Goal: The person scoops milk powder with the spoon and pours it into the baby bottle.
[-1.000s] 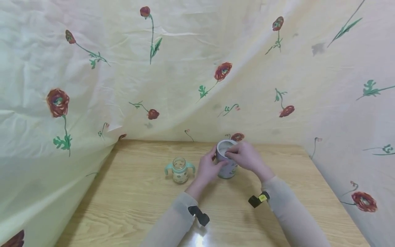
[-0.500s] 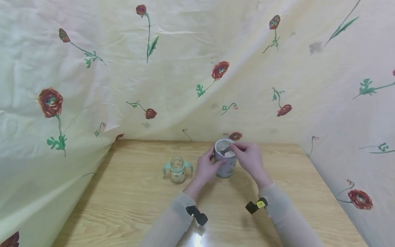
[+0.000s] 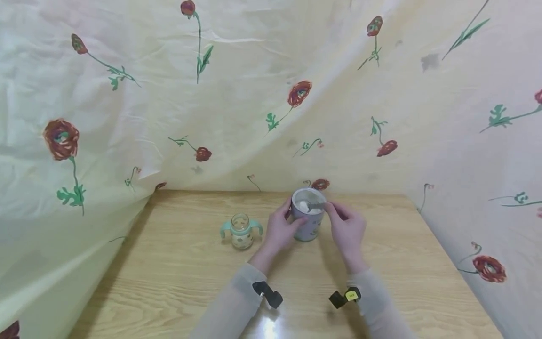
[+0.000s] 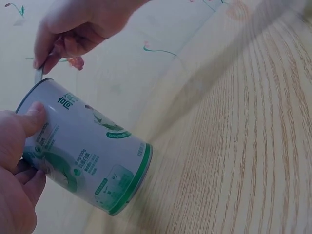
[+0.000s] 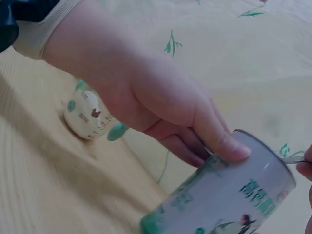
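Observation:
A pale milk powder can [image 3: 311, 231] with a green base band stands near the back of the table, its top uncovered. My left hand [image 3: 279, 230] grips its left side, thumb on the front of the wall. With my right hand [image 3: 348, 230] at the right of the rim, I pinch the handle of a grey scoop [image 3: 316, 205]. The scoop reaches across the opening, and white powder [image 3: 303, 205] shows at its left end. In the left wrist view, printed text covers the can [image 4: 90, 151]. The can's lower inside is hidden.
To the left of the can stands a small clear baby bottle [image 3: 241, 234] with two mint handles and an open top. A wooden table [image 3: 178, 282] lies beneath, and a flowered cloth [image 3: 237, 117] hangs behind and along both sides.
My right hand has come up out of the can and moved right to its rim, bringing the scoop into view with white powder. My left hand keeps its grip on the can.

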### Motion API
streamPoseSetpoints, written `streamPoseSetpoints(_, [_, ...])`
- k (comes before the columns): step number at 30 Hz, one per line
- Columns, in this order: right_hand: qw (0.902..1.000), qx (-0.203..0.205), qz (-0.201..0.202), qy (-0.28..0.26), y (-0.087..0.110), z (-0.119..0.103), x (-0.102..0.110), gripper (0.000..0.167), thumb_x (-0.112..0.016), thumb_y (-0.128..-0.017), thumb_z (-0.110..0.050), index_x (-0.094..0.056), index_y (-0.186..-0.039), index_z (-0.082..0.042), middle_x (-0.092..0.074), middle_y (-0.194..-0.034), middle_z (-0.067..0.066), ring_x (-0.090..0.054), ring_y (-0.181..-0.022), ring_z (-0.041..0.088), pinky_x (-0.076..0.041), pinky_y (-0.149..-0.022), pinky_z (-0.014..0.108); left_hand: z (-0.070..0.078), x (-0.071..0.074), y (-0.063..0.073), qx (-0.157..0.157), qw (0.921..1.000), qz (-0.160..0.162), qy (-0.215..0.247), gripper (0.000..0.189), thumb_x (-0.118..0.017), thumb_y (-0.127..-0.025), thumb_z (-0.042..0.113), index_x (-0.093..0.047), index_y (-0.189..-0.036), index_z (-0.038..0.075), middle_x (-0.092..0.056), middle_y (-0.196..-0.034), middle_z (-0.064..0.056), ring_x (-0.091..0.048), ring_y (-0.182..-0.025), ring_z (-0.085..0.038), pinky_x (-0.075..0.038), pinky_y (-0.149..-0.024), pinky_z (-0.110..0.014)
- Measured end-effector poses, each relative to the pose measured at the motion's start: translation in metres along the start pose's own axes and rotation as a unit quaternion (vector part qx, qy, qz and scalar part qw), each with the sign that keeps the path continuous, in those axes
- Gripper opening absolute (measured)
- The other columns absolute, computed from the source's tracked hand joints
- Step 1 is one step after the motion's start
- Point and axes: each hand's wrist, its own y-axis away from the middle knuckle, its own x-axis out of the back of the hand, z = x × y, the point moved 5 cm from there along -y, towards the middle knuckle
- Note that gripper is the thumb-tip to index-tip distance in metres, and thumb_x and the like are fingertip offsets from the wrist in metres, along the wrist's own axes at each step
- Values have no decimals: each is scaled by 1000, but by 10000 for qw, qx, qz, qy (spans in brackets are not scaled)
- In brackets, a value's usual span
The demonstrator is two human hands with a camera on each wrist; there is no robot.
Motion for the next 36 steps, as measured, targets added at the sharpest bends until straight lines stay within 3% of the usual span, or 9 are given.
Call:
streamPoseSetpoints(5, [9964,-371,443,-613,14,1,-2,16,-77,-99,-5,-80,-108,8,-78,-105,23,-73,-83,1,-59,-76,14,-2,0,0,46,10000,-19,30,86,-88,-92,20,-42,-163,3,-42,-166,-17,-44,-151,-27,-45,-118,-34])
streamPoseSetpoints(11, [9908,4,864,-1039,22,2,-4,13,-75,-97,6,-77,-106,15,-74,-104,33,-72,-79,1,-59,-72,13,-4,0,-1,41,10000,-70,-5,88,-89,-91,25,-42,-162,4,-43,-166,-15,-44,-152,-26,-45,-118,-33])
streamPoseSetpoints(14, [9906,-6,902,-1031,22,14,-5,13,-76,-97,3,-78,-106,12,-76,-104,31,-71,-78,1,-58,-71,13,-4,1,-1,82,10000,-22,40,88,-90,-90,24,-43,-162,4,-44,-165,-16,-45,-151,-26,-45,-117,-33])
streamPoseSetpoints(18, [9899,-503,850,-1014,22,26,-6,19,-80,-99,-11,-81,-110,4,-80,-105,19,-74,-86,4,-60,-79,15,-5,1,-1,110,9999,55,63,87,-90,-90,23,-45,-161,4,-45,-164,-16,-47,-150,-27,-46,-117,-34])
streamPoseSetpoints(24, [9896,-790,695,-981,22,27,-8,31,-79,-101,-28,-81,-115,0,-81,-107,9,-76,-96,11,-60,-86,19,-2,3,-2,214,9997,127,89,87,-90,-90,24,-45,-161,3,-46,-164,-14,-47,-149,-28,-46,-117,-35])
streamPoseSetpoints(30, [9907,-716,763,-868,21,27,-6,31,-78,-101,-30,-82,-114,-2,-82,-104,4,-75,-94,12,-59,-84,20,-2,4,-1,346,9992,148,91,88,-90,-90,26,-44,-162,5,-45,-164,-13,-47,-149,-27,-46,-117,-33])
streamPoseSetpoints(36, [9891,-753,816,-963,21,20,-3,23,-78,-102,-21,-81,-113,0,-81,-104,10,-74,-90,8,-59,-80,17,-1,2,-1,304,9994,119,100,87,-90,-90,26,-45,-162,6,-46,-164,-11,-47,-150,-26,-46,-117,-33])
